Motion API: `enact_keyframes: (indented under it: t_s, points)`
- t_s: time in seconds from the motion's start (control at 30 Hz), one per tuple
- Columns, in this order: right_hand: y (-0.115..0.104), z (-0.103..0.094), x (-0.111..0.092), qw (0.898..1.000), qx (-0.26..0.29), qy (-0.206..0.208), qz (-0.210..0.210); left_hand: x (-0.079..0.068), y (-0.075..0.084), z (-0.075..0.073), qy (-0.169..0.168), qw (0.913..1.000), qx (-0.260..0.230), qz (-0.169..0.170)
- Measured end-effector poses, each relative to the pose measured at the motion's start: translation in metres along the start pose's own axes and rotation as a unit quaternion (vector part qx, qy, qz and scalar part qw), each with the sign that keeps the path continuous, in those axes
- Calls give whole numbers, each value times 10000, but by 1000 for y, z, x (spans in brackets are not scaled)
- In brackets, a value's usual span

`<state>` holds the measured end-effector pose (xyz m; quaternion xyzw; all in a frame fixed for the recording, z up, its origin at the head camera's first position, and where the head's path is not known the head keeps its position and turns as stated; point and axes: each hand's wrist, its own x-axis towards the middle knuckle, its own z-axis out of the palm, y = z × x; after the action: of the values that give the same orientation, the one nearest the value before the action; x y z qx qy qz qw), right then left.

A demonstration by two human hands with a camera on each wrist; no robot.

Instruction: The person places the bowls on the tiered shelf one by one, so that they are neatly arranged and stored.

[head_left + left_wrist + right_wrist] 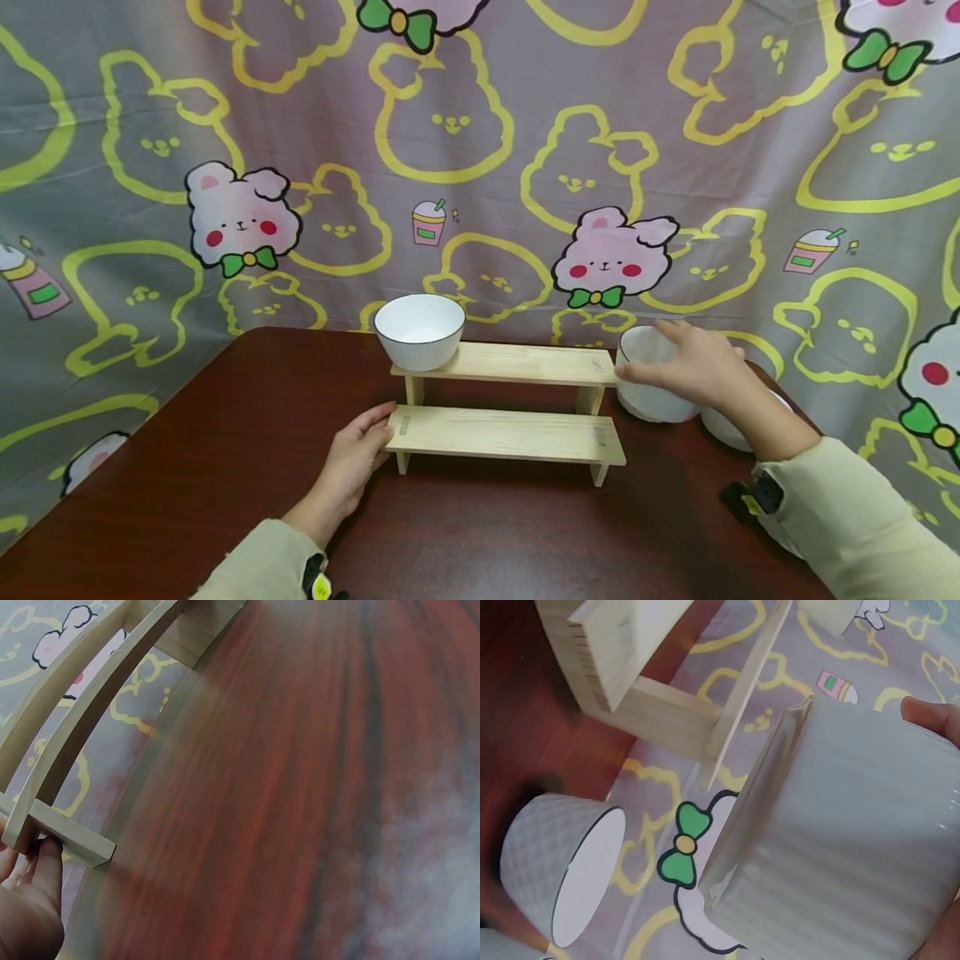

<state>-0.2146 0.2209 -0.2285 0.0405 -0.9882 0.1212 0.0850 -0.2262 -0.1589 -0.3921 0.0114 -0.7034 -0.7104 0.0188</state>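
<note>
A two-tier wooden shelf (502, 433) stands on the table. My left hand (348, 462) pinches the left end of its lower board, also visible in the left wrist view with the thumb against the wood (45, 814). On the upper board's left end sits a white bowl (420, 346) with a dark rim. Beside the shelf's right end, my right hand (697, 367) grips a deep white ribbed bowl (652, 400), thumb and fingers spread across it. The right wrist view shows this bowl (847, 832) up close and tilted; part of the hand is out of frame.
A white textured bowl (544, 851) stands right of the shelf, partly behind my right hand in the head view. Another white piece (783, 533) shows under the right sleeve. A patterned curtain (480, 192) hangs behind the dark wooden table (225, 450).
</note>
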Motion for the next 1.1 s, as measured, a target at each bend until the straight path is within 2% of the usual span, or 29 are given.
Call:
enact_keyframes:
  t_s: [0.47, 0.7, 1.1]
  points:
    - [-27, -3, 15, 9993, 323, -34, -208, 1, 1, 0, -6, 10000, 28, -6]
    - [-35, 6, 23, 9985, 466, 189, -237, 0, 1, 0, 7, 10000, 36, -6]
    - [-54, 18, 37, 9970, 506, 289, -511, -1, 2, 0, 10, 10000, 80, -17]
